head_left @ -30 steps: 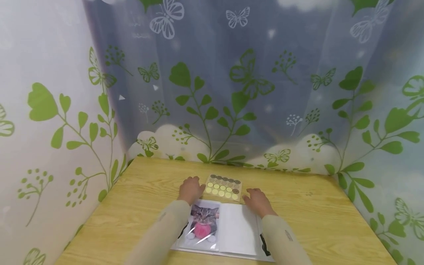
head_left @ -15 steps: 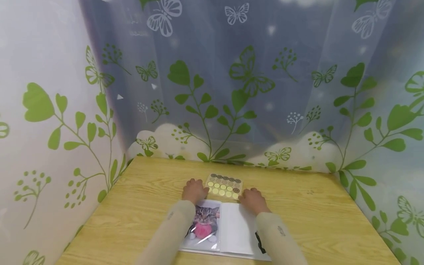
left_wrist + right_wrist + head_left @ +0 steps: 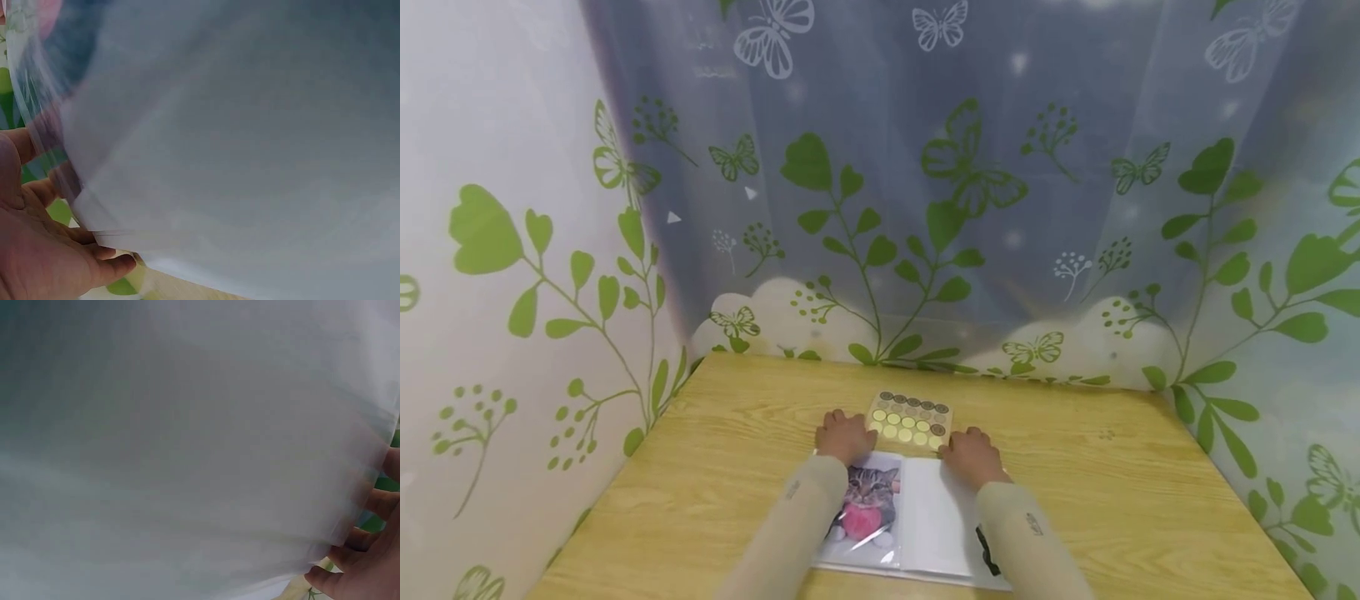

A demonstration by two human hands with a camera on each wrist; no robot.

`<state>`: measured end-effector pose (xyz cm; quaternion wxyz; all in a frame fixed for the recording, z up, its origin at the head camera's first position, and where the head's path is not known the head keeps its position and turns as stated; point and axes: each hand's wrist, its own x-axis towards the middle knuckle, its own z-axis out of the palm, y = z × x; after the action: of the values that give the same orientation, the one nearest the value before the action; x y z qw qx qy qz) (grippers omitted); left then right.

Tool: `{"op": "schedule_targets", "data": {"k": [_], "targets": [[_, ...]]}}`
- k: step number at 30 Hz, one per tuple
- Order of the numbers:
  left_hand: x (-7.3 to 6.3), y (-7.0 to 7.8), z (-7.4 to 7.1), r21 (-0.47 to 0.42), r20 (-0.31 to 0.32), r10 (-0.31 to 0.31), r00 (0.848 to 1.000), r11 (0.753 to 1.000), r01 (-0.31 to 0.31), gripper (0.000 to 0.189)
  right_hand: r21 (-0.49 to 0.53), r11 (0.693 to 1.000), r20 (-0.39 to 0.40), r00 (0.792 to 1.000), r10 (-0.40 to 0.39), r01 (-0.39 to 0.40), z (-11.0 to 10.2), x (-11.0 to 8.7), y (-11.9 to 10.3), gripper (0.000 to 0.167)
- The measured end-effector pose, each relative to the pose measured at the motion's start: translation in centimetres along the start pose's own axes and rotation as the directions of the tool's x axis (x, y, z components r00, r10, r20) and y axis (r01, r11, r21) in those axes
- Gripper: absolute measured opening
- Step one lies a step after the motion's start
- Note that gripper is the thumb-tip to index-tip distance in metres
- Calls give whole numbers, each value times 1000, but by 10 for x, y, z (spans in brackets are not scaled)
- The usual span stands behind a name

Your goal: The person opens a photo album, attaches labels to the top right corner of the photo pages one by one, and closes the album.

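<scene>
An open photo album (image 3: pixel 934 521) with clear sleeves lies on the table, holding a picture of a kitten with a pink heart (image 3: pixel 861 504) on its left side. My left hand (image 3: pixel 846 437) rests by the album's upper left corner, and my right hand (image 3: pixel 973 457) by its upper right. Between the hands sits a beige board (image 3: pixel 912 419) with rows of round discs, some yellow and others dark; both thumbs come close to its sides. In the wrist views, the fingers of each hand (image 3: pixel 44 250) (image 3: pixel 369 544) look relaxed at the glossy album edge.
The wooden table (image 3: pixel 1090 492) reaches back to a curtain (image 3: pixel 880 200) printed with green leaves and butterflies. More of the same fabric hangs along both sides. A black strap (image 3: pixel 987 552) shows beside the right sleeve, over the album's right edge.
Both hands have drawn inward toward the board and come slightly nearer each other, then stayed almost still over the last half second. The album and board look unmoved.
</scene>
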<state>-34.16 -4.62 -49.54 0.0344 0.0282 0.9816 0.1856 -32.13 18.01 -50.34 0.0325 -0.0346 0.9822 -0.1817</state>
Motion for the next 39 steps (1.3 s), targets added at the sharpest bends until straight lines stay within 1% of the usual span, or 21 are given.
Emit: {"op": "schedule_targets", "data": {"k": [5,9,14,17,21,23,25,27,28,31,33,37,39], "targets": [[0,3,1,-4,-5,20,1000,1000,-20,50,19,1000,0,1000,5,-5,-1,-1,-1,41],[-1,7,0,-16,-40,26,999,999,-27,50,52,999,-13,1000,1,0,-1,0,-1,40],[-2,10,-1,-49,-76,4,997,999,-7,51,64,998,-39,999,-15,17,-1,2,0,39],[-2,10,-2,-85,-101,-12,995,996,3,51,78,997,-61,998,-24,28,-3,0,-2,38],[-1,9,-2,-133,-158,-14,987,991,-7,46,116,992,-94,995,-32,42,-8,-2,-5,40],[0,8,-2,-162,-181,-15,983,987,-15,43,138,989,-108,994,-33,48,-10,-4,-7,42],[0,8,-3,-213,-197,-25,980,977,-18,41,168,985,-120,992,-30,50,-12,-6,-9,43],[1,8,-5,-279,-204,-44,978,960,-15,40,197,979,-130,991,-28,54,-13,-7,-10,44],[0,8,-6,-321,-203,-58,977,947,-10,40,220,974,-133,991,-24,53,-14,-8,-10,45],[-2,9,-9,-434,-194,-102,976,901,8,41,285,957,-138,990,-6,45,-16,-10,-12,46],[-3,9,-11,-492,-196,-120,973,871,8,40,337,941,-139,990,13,35,-17,-12,-12,48],[-4,9,-12,-609,-203,-133,970,793,-18,36,425,905,-150,987,58,11,-18,-15,-13,49],[-5,10,-13,-660,-195,-138,971,751,-26,35,473,881,-158,984,83,2,-20,-16,-13,48]]}}
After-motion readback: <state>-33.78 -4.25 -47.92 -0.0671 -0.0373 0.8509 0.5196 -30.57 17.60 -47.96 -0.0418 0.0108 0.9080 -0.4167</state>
